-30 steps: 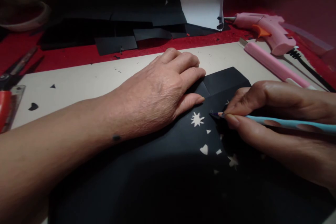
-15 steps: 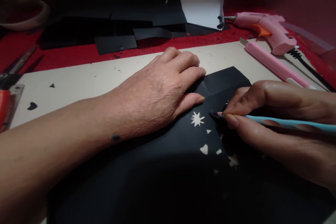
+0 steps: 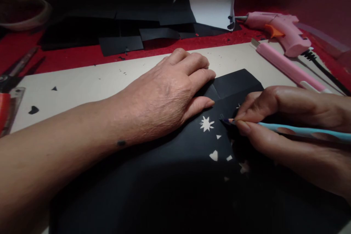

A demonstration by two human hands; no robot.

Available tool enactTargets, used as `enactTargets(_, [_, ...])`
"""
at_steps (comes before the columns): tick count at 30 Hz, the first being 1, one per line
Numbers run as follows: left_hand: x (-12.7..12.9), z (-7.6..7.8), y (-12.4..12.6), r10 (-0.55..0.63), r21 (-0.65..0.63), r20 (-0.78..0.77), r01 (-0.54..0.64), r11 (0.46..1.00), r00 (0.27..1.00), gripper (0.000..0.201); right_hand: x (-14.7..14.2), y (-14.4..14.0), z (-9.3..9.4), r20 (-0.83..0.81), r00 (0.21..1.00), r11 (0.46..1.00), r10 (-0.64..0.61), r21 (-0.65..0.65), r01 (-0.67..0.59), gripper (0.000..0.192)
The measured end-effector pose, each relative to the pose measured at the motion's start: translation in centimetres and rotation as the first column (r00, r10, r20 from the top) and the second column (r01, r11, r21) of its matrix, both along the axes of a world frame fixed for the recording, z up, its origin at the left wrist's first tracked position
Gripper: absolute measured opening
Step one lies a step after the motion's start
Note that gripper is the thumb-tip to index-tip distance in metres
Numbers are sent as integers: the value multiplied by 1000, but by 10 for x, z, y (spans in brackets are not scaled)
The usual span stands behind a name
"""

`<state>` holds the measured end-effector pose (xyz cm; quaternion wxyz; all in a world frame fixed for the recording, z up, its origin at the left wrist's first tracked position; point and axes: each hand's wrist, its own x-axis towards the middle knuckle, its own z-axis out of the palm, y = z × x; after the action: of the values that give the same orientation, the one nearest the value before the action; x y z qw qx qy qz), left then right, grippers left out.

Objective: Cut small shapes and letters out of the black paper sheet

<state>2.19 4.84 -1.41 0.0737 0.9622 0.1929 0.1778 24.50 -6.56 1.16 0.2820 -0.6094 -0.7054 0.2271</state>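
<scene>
Pencil [image 3: 333, 135] dipped a hair at its back end, right hand [image 3: 279, 148] fingers clamped round it near the tip, left hand [image 3: 170, 93] lying thumb-apart on the black card [image 3: 186, 144] near the star cutout [image 3: 206, 124], so I'd guess outline drawing, needing the card kept still.

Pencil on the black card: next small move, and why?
Probably a short stroke of the pencil at the faint mark beside the pale star: the right hand holds the pencil with its tip there, and the left hand rests on the black card, apparently steadying it.
</scene>
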Motion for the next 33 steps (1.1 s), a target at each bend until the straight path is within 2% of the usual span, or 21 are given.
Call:
enactTargets(9, [-1,-2,2,-44,23,31,43,999,999,54,-1,-1,-2,4,1000,1000,-8,3,8,14])
enactTargets(24, [-1,-1,1,20,5,-11,-20,1000,1000,50,-1,-2,-1,40,999,1000,-2,28,1,13])
enactTargets(33, [-1,-1,-1,-10,26,18,9,1000,1000,52,2,-1,0,121,992,995,-23,96,11,13])
